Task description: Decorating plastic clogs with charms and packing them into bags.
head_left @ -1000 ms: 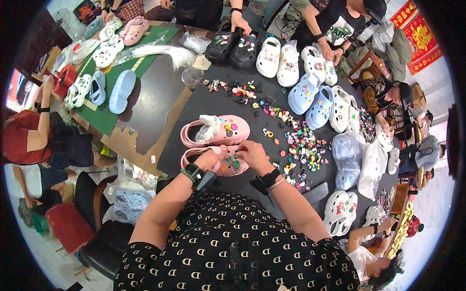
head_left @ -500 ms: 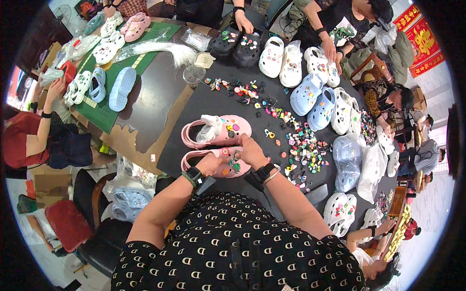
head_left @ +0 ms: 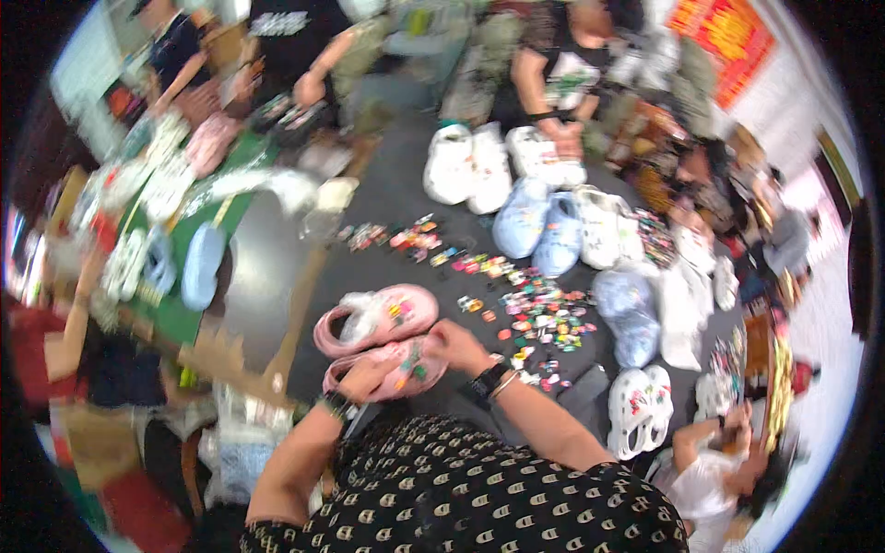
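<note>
Two pink clogs decorated with small charms lie side by side in front of me on the dark table (head_left: 304, 373). Clear plastic is stuffed into the opening of the far pink clog (head_left: 415, 304). My left hand (head_left: 364, 376) is closed over the side of the near pink clog (head_left: 401, 361), close to its strap. At the toe of that same clog my right hand (head_left: 458, 347) grips with bent fingers. Motion blur hides the fingertips, and whether a small charm is between them does not show.
Loose colourful charms (head_left: 544, 318) spread to the right of the pink clogs. Beyond them stand blue clogs (head_left: 523, 219), white clogs (head_left: 450, 166) and bagged pairs. A green mat (head_left: 189, 318) with more clogs lies at left. Co-workers sit and stand around the table.
My view has turned, so the table appears shifted left and lower. Both hands stay at the near pink clog. A co-worker at the back has pulled the black clogs away to the left.
</note>
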{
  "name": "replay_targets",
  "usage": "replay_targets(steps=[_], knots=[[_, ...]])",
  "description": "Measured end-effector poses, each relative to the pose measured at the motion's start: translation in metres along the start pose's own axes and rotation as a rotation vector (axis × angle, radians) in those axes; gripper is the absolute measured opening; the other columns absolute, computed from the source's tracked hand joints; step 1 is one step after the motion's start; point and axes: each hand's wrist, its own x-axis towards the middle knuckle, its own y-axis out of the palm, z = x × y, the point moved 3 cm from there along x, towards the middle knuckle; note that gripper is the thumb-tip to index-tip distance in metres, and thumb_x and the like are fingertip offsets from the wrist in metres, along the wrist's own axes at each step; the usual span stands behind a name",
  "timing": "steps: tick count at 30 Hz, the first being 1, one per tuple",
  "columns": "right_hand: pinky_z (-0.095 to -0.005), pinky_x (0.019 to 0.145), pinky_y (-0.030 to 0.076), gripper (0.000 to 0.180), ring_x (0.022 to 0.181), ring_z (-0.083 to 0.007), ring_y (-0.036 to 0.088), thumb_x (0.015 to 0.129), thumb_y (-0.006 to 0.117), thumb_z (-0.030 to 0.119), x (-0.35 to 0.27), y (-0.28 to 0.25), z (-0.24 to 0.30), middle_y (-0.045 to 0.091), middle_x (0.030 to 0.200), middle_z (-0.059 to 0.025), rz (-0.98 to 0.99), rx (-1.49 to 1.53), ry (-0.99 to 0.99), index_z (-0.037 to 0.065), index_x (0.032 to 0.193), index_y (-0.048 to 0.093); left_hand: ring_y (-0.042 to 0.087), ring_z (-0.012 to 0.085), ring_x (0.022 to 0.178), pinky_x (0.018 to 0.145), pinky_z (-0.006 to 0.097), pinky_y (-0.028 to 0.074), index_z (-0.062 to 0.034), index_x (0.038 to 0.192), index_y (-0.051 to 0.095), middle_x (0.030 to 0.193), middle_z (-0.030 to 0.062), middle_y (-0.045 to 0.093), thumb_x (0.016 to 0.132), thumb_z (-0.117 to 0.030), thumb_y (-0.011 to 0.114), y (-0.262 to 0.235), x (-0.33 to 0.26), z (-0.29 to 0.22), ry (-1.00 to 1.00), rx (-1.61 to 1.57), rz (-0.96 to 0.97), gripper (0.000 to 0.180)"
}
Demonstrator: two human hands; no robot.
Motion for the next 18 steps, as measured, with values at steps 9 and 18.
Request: replay_targets(steps=[9, 18], knots=[[-0.0591, 0.100, 0.031, 0.078, 0.135, -0.0422, 0.022, 0.069, 0.078, 0.038, -0.098, -0.028, -0.046, 0.024, 0.146, -0.0202, -0.077, -0.527, 0.124, 0.012, 0.133, 0.041, 0.060, 0.0315, 0.091, 0.083, 0.041, 0.045, -0.0009, 0.094, 0.064, 0.088, 0.0145, 0.063, 0.068, -0.019, 0.079, -0.076, -0.013, -0.043, -0.397, 0.668, -0.183, 0.035], [-0.0625, 0.107, 0.017, 0.099, 0.142, -0.0374, 0.006, 0.071, 0.070, 0.058, -0.130, -0.013, -0.084, 0.003, 0.156, -0.0140, -0.004, -0.651, 0.243, 0.019, 0.148, 0.021, 0.046, 0.0330, 0.114, 0.092, 0.054, 0.032, -0.0020, 0.110, 0.058, 0.112, 0.0180, 0.055, 0.058, -0.037, 0.080, -0.064, -0.001, 0.021, -0.519, 0.903, 0.227, 0.066]])
